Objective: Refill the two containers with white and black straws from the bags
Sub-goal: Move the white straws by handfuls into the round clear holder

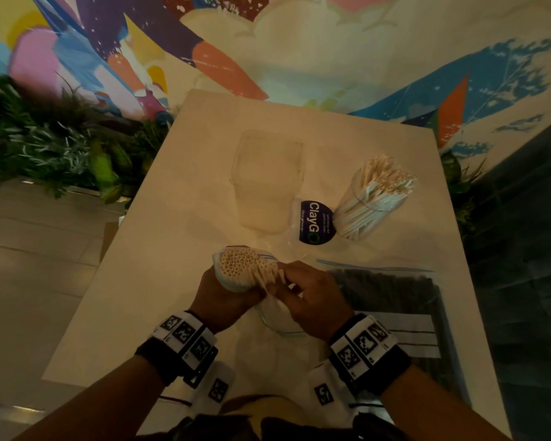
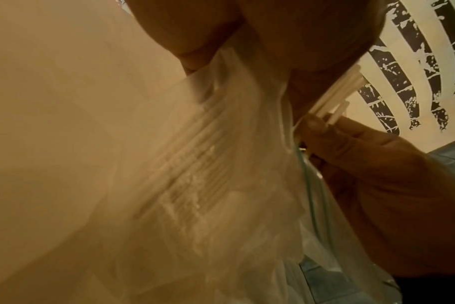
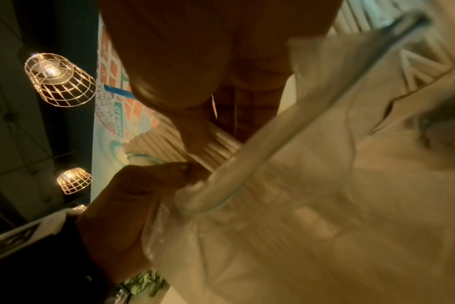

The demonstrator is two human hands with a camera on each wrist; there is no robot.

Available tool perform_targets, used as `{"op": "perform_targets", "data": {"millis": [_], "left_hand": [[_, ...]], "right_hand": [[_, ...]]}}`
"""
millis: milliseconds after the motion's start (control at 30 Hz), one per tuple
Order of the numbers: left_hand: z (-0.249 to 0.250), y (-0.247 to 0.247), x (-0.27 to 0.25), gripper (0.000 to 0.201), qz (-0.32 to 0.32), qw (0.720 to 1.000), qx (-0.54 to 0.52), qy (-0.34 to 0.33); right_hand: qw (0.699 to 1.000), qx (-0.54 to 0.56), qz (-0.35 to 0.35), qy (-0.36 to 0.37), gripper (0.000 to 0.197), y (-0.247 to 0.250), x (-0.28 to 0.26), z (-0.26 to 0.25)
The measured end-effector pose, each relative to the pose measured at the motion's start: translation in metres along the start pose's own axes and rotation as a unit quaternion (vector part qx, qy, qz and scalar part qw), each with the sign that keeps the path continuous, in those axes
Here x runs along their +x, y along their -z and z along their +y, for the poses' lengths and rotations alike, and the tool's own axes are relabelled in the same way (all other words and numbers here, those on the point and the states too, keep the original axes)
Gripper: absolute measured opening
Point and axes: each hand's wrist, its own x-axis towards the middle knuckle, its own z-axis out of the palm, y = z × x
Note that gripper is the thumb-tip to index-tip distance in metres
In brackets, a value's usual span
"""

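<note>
Here, head view: the left hand point(image 1: 218, 292) grasps a bundle of white straws point(image 1: 242, 265) still half inside a clear zip bag point(image 1: 269, 313), its fingers curled round the bundle from below, the open straw ends facing up.
Head view, right hand: the right hand point(image 1: 312, 297) pinches the straws where they leave the bag, fingers bent, touching the left hand.
Head view, counter: both hands hover over the near middle of the white counter point(image 1: 172, 249).
Head view, containers: an empty clear container point(image 1: 266, 183) stands toward the far middle; a second container point(image 1: 374, 198) filled with white straws stands toward the far right edge, leaning in the wide lens.
Head view, label: a dark round ClayGo label point(image 1: 315, 222) lies between the two containers.
Head view, black straws: a zip bag of black straws point(image 1: 395, 313) lies flat along the near right edge.
Left wrist view: the crumpled zip bag point(image 2: 221, 185) fills the frame, straws point(image 2: 333, 98) sticking out past the right hand's fingers point(image 2: 351, 142), which grip them.
Right wrist view: the bag's zip rim point(image 3: 247, 174) crosses the picture; the left hand's fingers point(image 3: 148, 181) clasp the ribbed straw bundle point(image 3: 216, 148).
Right wrist view, above: two wire cage lamps point(image 3: 57, 80) glow.
</note>
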Motion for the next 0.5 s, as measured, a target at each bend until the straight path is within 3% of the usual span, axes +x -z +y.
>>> {"op": "perform_targets", "data": {"millis": [200, 267, 333, 400, 467, 500], "left_hand": [[-0.0046, -0.0035, -0.0006, 0.088, -0.019, 0.999, 0.001, 0.037], [-0.0049, -0.0037, -0.0001, 0.08, -0.006, 0.999, -0.001, 0.037], [-0.0063, -0.0036, 0.0003, 0.069, 0.012, 0.999, -0.002, 0.032], [-0.0058, -0.0032, 0.0009, 0.071, 0.039, 0.999, -0.001, 0.028], [-0.0056, -0.0026, 0.0024, 0.076, 0.057, 0.998, 0.007, 0.017], [-0.0059, -0.0024, 0.003, 0.078, 0.061, 0.998, 0.014, 0.012]], "right_hand": [[0.999, -0.018, 0.036, 0.012, 0.02, 0.0021, 0.0002, 0.0022], [0.999, -0.003, 0.045, 0.008, 0.01, 0.002, 0.0019, 0.0012], [0.998, 0.022, 0.06, -0.006, 0.021, 0.0045, 0.0052, 0.0002], [0.997, 0.052, 0.056, -0.022, 0.026, 0.0069, 0.0078, -0.0013], [0.995, 0.09, 0.034, -0.034, 0.015, 0.008, 0.0071, -0.0043], [0.993, 0.108, 0.014, -0.05, 0.021, 0.0082, 0.0065, -0.0055]]}}
